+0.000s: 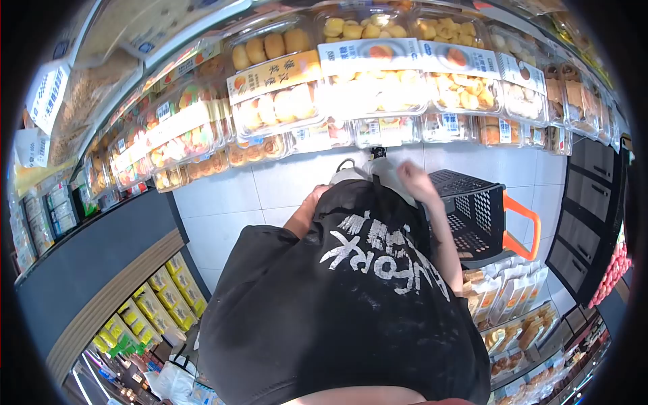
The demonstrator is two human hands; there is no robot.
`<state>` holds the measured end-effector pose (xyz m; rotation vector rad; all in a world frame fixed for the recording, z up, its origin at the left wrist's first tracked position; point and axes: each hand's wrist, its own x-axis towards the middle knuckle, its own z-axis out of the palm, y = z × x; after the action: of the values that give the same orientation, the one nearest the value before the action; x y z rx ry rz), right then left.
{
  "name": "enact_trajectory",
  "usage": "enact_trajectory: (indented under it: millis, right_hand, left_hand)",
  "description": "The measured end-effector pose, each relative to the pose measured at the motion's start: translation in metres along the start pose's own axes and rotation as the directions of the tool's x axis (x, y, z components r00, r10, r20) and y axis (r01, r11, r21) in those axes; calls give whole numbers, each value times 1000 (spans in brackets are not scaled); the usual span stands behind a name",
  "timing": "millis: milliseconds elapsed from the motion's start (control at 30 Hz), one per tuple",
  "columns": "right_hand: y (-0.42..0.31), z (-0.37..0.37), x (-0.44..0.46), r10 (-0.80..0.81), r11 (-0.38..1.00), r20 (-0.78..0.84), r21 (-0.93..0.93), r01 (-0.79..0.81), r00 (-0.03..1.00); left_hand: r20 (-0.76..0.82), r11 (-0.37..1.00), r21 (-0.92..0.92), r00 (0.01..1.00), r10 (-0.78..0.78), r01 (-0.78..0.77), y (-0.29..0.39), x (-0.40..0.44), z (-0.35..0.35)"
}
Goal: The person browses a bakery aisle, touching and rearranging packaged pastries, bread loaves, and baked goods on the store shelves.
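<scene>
My left hand (316, 195) is low at the left side of the hem of my black T-shirt (337, 283). Its fingers are mostly hidden. Over on the right, my right hand (417, 182) is in front of my body, smeared by motion, so its fingers are unclear. Close beside it on the floor stands a black shopping basket (476, 214) with an orange handle (530, 223). Ahead of both hands runs a shelf of clear plastic boxes of baked snacks (273, 81), with more boxes of small round snacks (462, 67) to the right.
More snack boxes (179, 128) line the left of the shelf. Yellow packets (158, 297) hang in a lower rack at left. Bagged goods (503, 290) stand on a rack right of my body. Dark drawers (584, 209) are at the far right, and pale floor tiles (229, 199) lie below.
</scene>
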<state>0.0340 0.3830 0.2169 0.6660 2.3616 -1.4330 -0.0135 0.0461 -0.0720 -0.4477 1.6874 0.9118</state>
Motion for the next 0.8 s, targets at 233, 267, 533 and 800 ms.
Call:
enact_trajectory:
  millis: [233,267,533,800]
  right_hand:
    - [208,53,9,449,884,118,-205,-421,885]
    - [206,47,14,465,883,204,-182,-433,862]
    - [200,14,27,273,961,202,-87,-261,940]
    - [92,-33,-10,-43,963,344,264,-53,938]
  left_hand:
    - [191,920,268,952,239,-285,49,-56,-21]
    - [271,853,335,908,320,-400,50,-63,-27]
    - [-201,852,513,980,2,103,113,-163,-9]
    - [50,677,736,998,-31,-15,170,-242,-7]
